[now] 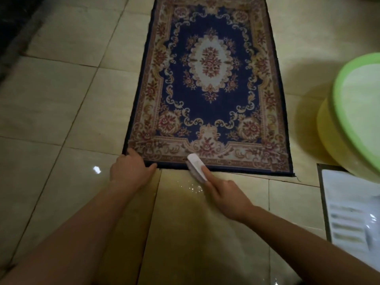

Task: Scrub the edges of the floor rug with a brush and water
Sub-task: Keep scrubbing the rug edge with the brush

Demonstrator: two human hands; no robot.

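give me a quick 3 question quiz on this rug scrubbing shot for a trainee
1. True or false: the brush is working on the far edge of the rug.
2. Multiple choice: the left hand rests on
A. the rug's near left corner
B. the rug's far right corner
C. the brush
3. Fill in: the brush is gripped by the person's ____ hand.

Key
1. False. It sits on the near edge, close to the person.
2. A
3. right: the right hand holds it, with the index finger laid along the top.
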